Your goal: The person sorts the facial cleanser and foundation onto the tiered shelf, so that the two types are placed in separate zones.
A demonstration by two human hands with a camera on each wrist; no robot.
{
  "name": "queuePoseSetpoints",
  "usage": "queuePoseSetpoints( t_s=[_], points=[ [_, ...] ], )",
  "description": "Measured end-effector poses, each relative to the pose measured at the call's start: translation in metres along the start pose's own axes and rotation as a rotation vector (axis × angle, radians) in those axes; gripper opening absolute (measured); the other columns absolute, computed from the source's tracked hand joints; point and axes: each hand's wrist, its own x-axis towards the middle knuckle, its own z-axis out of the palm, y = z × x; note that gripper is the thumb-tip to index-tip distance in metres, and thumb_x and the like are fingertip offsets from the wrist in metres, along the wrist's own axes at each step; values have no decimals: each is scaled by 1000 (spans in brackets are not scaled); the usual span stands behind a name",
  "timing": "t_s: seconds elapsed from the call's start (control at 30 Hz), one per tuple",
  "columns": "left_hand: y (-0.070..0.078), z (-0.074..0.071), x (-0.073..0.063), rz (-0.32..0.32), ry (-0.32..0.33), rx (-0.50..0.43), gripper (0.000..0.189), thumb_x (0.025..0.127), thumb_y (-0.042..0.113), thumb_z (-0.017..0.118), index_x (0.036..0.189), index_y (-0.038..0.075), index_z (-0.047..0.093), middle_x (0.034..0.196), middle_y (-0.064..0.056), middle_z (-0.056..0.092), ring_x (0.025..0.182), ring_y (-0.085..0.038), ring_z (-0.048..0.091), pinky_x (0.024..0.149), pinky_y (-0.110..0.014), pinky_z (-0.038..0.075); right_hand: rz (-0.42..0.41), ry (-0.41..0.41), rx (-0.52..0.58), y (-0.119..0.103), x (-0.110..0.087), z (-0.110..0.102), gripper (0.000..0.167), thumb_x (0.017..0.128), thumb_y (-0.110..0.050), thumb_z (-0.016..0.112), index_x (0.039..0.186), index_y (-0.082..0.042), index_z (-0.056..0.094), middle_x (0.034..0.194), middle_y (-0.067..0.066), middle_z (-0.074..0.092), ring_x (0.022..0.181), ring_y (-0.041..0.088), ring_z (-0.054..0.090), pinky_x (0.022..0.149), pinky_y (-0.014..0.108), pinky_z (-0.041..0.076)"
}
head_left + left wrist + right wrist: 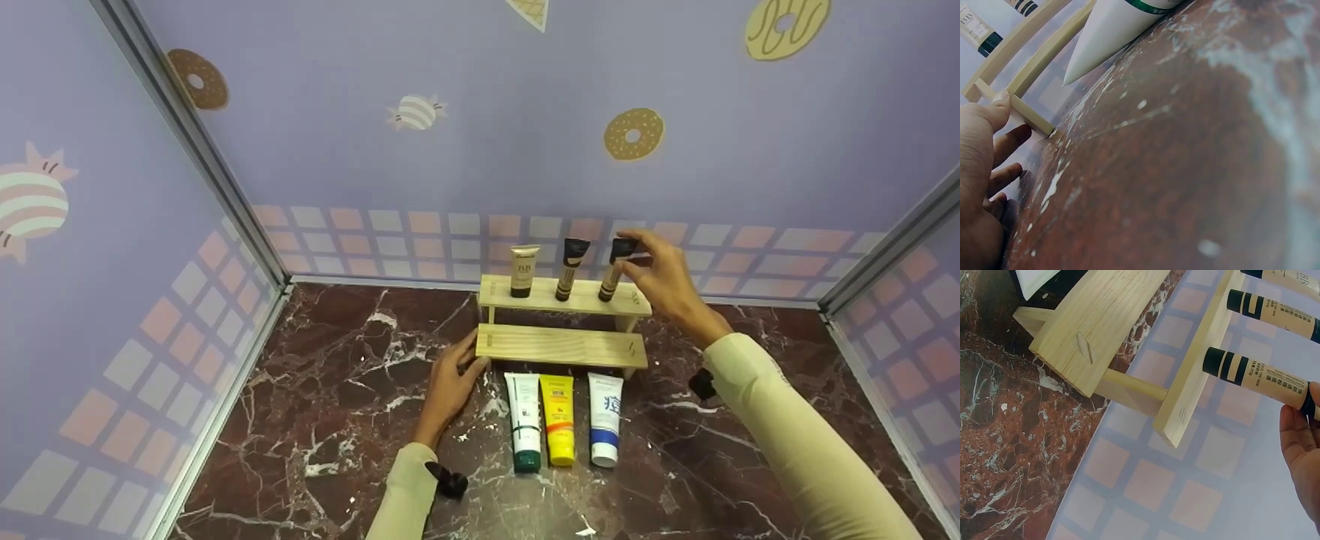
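A two-tier wooden rack [561, 346] stands against the back wall. On its upper tier, a beige BB cream tube [524, 271] and a beige cosmetic tube with a black top [572, 270] stand on their caps. Right of them, my right hand [663, 276] pinches the black upper end of a matching cosmetic tube [1276, 382], whose cap is at the upper tier's surface. My left hand [450, 382] rests at the rack's left end. In the left wrist view its thumb [1000, 107] touches the lower tier's corner, the other fingers extended loosely beside it.
In front of the rack lie a white tube with a green cap [525, 420], a yellow tube [558, 420] and a white tube with a blue band [604, 420]. They lie on a dark red marbled tabletop [337, 420]. Patterned purple panels [337, 165] enclose the back and sides.
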Motion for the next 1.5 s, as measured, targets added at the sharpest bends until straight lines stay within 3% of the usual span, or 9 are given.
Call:
queuePoseSetpoints(
  t_s=[0.13,0.4,0.63,0.87,0.97,1.07,1.2,1.43,1.5],
  points=[
    [0,0,0,-4,6,6,61,105,29,78,158,4,60,143,-23,69,136,-42,62,118,-65,44,17,-8,19,0,-1,-1,52,97,14,74,147,10,61,130,29,72,121,44,70,109,54,57],
    [0,1,1,-13,2,-2,63,103,27,79,158,2,58,144,-25,68,137,-43,61,122,-62,41,18,-11,2,2,-9,-6,58,98,9,76,153,10,55,132,29,71,125,44,68,114,58,53],
    [0,0,0,-4,5,-4,62,104,26,79,158,3,59,144,-26,67,135,-44,62,120,-63,43,28,15,2,5,-28,-11,58,100,6,75,152,12,52,138,30,65,129,46,63,117,61,49],
    [0,-1,-1,-18,-4,0,63,104,28,78,159,4,58,135,-20,75,142,-44,58,126,-65,34,89,24,-18,11,-50,-17,53,101,3,75,150,12,55,141,31,65,130,47,64,115,62,51],
    [1,0,0,-21,-6,-8,64,104,27,78,159,4,58,137,-23,73,140,-44,60,125,-66,35,123,9,-24,15,-61,-20,50,101,1,76,147,12,58,141,32,65,128,48,65,113,53,55],
    [2,0,0,-24,-8,-15,64,103,26,79,160,4,57,140,-26,69,136,-43,63,124,-65,38,138,-3,-25,22,-71,-19,47,101,2,76,144,13,60,138,34,66,125,49,68,104,31,60],
    [2,0,0,-24,-8,-11,64,103,25,79,159,4,58,139,-25,70,135,-42,64,123,-63,40,144,-21,-46,30,-85,-14,45,100,2,77,141,14,62,130,33,69,117,46,70,92,12,55],
    [2,-1,0,-29,-12,-18,63,104,27,78,159,5,58,140,-25,69,137,-43,61,122,-63,41,121,-47,-126,40,-110,-1,38,98,1,80,134,8,69,125,25,72,113,41,70,97,55,60],
    [2,-1,0,-27,-11,-18,63,104,27,78,159,4,57,139,-25,70,138,-43,60,123,-63,40,108,-48,-138,42,-115,3,38,96,3,82,132,8,71,123,24,73,112,42,71,96,56,61]
  ],
)
